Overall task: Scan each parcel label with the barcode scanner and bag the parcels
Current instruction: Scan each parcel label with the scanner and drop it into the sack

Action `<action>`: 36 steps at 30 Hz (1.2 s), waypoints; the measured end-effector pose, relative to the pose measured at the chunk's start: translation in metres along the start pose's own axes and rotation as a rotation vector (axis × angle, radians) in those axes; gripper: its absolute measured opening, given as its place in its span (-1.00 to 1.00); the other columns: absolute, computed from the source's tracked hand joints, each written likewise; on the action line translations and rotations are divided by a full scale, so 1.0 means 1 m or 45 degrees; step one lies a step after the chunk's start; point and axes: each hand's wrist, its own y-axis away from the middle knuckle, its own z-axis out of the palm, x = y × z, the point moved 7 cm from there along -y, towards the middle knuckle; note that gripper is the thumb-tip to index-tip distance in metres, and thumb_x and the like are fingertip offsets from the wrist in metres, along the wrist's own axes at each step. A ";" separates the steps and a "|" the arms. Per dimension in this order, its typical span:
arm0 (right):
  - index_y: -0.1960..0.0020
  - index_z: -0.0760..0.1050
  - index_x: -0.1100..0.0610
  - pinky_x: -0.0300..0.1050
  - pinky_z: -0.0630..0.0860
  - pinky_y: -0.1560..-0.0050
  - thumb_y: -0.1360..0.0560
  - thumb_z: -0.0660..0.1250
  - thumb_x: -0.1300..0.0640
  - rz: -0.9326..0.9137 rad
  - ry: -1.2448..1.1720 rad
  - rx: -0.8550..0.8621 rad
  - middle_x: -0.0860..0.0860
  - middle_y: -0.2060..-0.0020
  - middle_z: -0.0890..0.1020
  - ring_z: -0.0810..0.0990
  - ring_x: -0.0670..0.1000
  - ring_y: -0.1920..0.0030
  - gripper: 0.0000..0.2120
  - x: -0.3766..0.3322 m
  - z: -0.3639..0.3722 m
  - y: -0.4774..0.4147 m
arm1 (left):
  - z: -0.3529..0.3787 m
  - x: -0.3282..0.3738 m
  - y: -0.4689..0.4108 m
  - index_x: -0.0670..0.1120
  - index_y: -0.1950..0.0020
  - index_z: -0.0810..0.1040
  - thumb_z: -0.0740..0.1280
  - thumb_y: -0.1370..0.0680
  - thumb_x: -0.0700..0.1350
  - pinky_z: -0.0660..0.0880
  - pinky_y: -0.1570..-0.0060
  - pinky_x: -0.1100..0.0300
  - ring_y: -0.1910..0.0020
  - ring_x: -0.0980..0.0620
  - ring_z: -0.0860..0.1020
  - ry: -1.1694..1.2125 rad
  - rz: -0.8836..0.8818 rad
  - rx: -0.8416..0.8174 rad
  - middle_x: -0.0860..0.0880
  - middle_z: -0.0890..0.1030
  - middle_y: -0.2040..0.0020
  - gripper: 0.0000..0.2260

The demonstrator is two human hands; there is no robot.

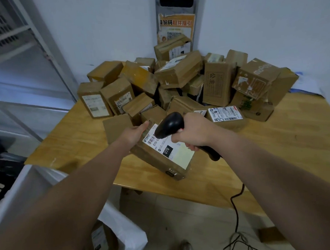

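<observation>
My left hand point(135, 135) grips the far left edge of a brown cardboard parcel point(158, 163), holding it tilted near the front edge of the wooden table point(276, 149). Its white label point(168, 149) faces up, with a barcode and "070" printed on it. My right hand point(195, 132) is closed around the handle of a black barcode scanner point(170, 124), whose head points down at the barcode end of the label. A white bag point(125, 230) stands open on the floor at lower left with one parcel point(101, 241) inside.
A heap of several brown parcels point(178, 72) fills the back of the table against the wall. The scanner's black cable point(237, 216) hangs off the table's front edge to the floor. Grey shelving point(22, 46) stands at left.
</observation>
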 end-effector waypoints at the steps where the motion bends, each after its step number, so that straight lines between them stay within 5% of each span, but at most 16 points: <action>1: 0.32 0.44 0.18 -0.13 0.54 0.40 -0.39 0.40 0.14 -0.012 -0.034 0.004 0.16 0.44 0.57 0.57 0.05 0.49 -0.80 0.000 0.003 0.001 | -0.004 -0.003 0.001 -0.09 -0.30 0.53 0.23 -0.53 0.31 0.45 -0.20 0.00 -0.08 -0.13 0.56 0.005 0.005 -0.001 -0.09 0.62 -0.08 -0.45; 6: 0.26 0.54 0.27 -0.17 0.52 0.39 -0.44 0.45 0.16 -0.015 -0.391 -0.040 0.10 0.44 0.57 0.55 -0.01 0.46 -0.80 0.000 0.051 0.011 | -0.036 -0.027 0.014 -0.02 -0.42 0.42 0.17 -0.55 0.30 0.40 -0.16 0.09 -0.26 -0.10 0.48 0.007 0.147 -0.032 -0.07 0.53 -0.29 -0.44; 11: 0.28 0.57 0.27 -0.16 0.47 0.39 -0.43 0.46 0.30 0.000 -0.761 0.042 0.07 0.51 0.51 0.48 0.00 0.50 -0.86 -0.005 0.151 0.014 | -0.110 -0.104 0.050 -0.05 -0.31 0.51 0.34 -0.53 0.16 0.45 0.34 0.37 0.18 0.19 0.55 0.123 0.212 0.069 0.01 0.61 -0.02 -0.57; 15: 0.24 0.54 0.29 -0.11 0.45 0.39 -0.44 0.43 0.35 0.064 -0.970 0.069 0.10 0.50 0.49 0.46 0.06 0.50 -0.89 -0.013 0.244 0.019 | -0.175 -0.182 0.094 -0.04 -0.35 0.50 0.47 -0.42 0.15 0.49 0.08 0.25 0.04 0.14 0.55 -0.020 0.190 0.297 0.01 0.58 -0.08 -0.44; 18: 0.23 0.54 0.38 -0.09 0.43 0.37 -0.46 0.42 0.33 0.157 -0.947 0.038 0.10 0.52 0.47 0.46 0.04 0.51 -0.86 -0.010 0.300 0.027 | -0.196 -0.215 0.113 0.06 -0.39 0.42 0.39 -0.30 0.40 0.45 -0.20 -0.04 -0.19 -0.06 0.45 -0.550 0.212 0.414 -0.04 0.47 -0.18 -0.25; 20: 0.28 0.53 0.33 -0.06 0.45 0.33 -0.45 0.43 0.29 0.183 -0.884 -0.004 0.05 0.54 0.48 0.48 0.03 0.49 -0.82 -0.007 0.330 0.029 | -0.190 -0.241 0.110 0.07 -0.46 0.29 0.38 -0.34 0.37 0.29 -0.33 -0.12 -0.32 -0.15 0.30 -0.931 0.099 0.394 -0.09 0.34 -0.30 -0.22; 24: 0.36 0.50 0.07 -0.13 0.45 0.30 -0.45 0.44 0.24 0.208 -0.747 -0.063 -0.10 0.59 0.48 0.52 -0.07 0.46 -0.76 0.006 0.382 0.021 | -0.151 -0.336 0.065 -0.06 -0.45 0.25 0.39 -0.39 0.31 0.25 -0.32 -0.07 -0.33 -0.18 0.28 -1.151 -0.084 0.165 -0.12 0.31 -0.36 -0.22; 30: 0.38 0.39 0.00 -0.41 0.28 0.45 -0.42 0.47 0.23 0.174 -0.494 -0.134 -0.20 0.63 0.46 0.46 -0.24 0.52 -0.67 0.039 0.457 -0.001 | -0.119 -0.474 0.005 -0.12 -0.42 0.20 0.35 -0.48 0.18 0.31 -0.26 -0.02 -0.31 -0.17 0.31 -1.487 -0.172 -0.028 -0.16 0.29 -0.33 -0.34; 33: 0.35 0.33 -0.06 -0.27 0.28 0.40 -0.41 0.46 0.19 0.173 -0.353 -0.182 -0.12 0.58 0.41 0.40 -0.18 0.49 -0.65 0.054 0.486 -0.004 | -0.111 -0.522 -0.010 -0.10 -0.45 0.20 0.34 -0.50 0.10 0.32 -0.28 -0.02 -0.34 -0.14 0.30 -1.565 -0.238 -0.052 -0.13 0.30 -0.35 -0.38; 36: 0.29 0.35 -0.04 -0.17 0.35 0.36 -0.42 0.44 0.13 0.150 -0.184 -0.226 -0.09 0.47 0.44 0.46 -0.08 0.41 -0.72 0.061 0.503 -0.006 | -0.103 -0.554 -0.016 -0.11 -0.48 0.17 0.36 -0.45 0.26 0.22 -0.35 -0.03 -0.39 -0.15 0.27 -1.544 -0.372 -0.156 -0.13 0.28 -0.41 -0.23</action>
